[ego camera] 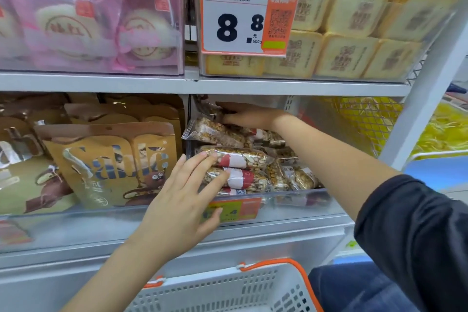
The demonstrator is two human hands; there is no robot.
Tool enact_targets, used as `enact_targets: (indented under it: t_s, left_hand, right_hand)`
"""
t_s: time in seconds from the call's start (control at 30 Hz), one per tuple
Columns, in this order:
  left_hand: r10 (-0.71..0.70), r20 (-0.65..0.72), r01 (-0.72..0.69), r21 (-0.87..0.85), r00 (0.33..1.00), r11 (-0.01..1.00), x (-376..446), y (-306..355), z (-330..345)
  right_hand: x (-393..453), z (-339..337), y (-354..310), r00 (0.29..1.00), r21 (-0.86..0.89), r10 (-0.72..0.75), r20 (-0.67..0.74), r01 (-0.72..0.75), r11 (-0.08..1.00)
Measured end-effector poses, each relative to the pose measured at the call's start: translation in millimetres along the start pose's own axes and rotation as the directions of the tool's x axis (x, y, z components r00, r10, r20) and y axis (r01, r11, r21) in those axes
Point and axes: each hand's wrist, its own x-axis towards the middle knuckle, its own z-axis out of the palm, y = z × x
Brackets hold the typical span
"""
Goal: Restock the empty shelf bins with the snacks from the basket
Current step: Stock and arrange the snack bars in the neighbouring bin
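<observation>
A clear shelf bin (pixel 298 200) on the middle shelf holds several nut-and-seed snack bars (pixel 255 159) in clear wrappers with red and white labels. My left hand (pixel 182 200) lies flat against the front of the stack, its straight fingers pressing the bars at the bin's left front. My right hand (pixel 248 115) reaches deep over the pile to the back of the bin, fingers resting on the top bars there; what it touches is partly hidden. The white basket (pixel 228 291) with orange handles sits below, only its rim in view.
Brown biscuit bags (pixel 114 159) fill the bin to the left. Above are pink cake packs (pixel 88 23) and toast-slice packs (pixel 354 20) behind an 8.8 price tag (pixel 243 18). A white upright post (pixel 428 88) bounds the shelf on the right, yellow packs beyond it.
</observation>
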Motion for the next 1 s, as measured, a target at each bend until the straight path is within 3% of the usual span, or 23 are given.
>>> enact_targets:
  t_s: [0.13,0.23,0.3,0.33,0.43,0.57,0.73,0.93,1.0]
  left_hand:
    - [-0.006,0.004,0.006,0.013,1.0,1.0,0,1,-1]
    - [-0.005,0.014,0.004,0.026,1.0,1.0,0,1,-1]
    - [-0.009,0.022,0.009,0.028,1.0,1.0,0,1,-1]
    - [-0.01,0.024,0.009,0.03,1.0,1.0,0,1,-1]
    - [-0.008,0.025,0.008,0.032,1.0,0.999,0,1,-2]
    - [-0.005,0.015,0.005,0.028,1.0,1.0,0,1,0]
    - [0.002,-0.001,-0.002,0.034,1.0,0.999,1,0,3]
    - [0.007,-0.011,-0.006,0.054,1.0,0.999,2,1,5]
    - [0.012,-0.012,-0.011,0.061,1.0,0.998,2,-1,6]
  right_hand:
    - [-21,-6,15,1.0,0.073,0.014,0.012,-0.014,0.997]
    - [-30,-19,42,0.974,0.151,0.083,-0.213,-0.051,0.987]
    - [-36,-29,70,0.93,0.085,0.152,-0.336,-0.13,0.988]
    - [-41,-33,85,0.923,0.05,0.191,-0.333,-0.185,0.981]
    - [-51,-34,116,0.939,-0.085,0.308,-0.155,-0.323,0.943]
    - [-48,-20,127,0.953,-0.313,0.301,-0.033,-0.296,0.902]
    - [-35,-23,138,0.952,-0.256,0.305,-0.015,-0.299,0.919]
    - [-25,-28,138,0.941,-0.446,0.327,-0.092,-0.332,0.831]
    - [-29,-30,136,0.949,-0.414,0.311,-0.044,-0.301,0.859]
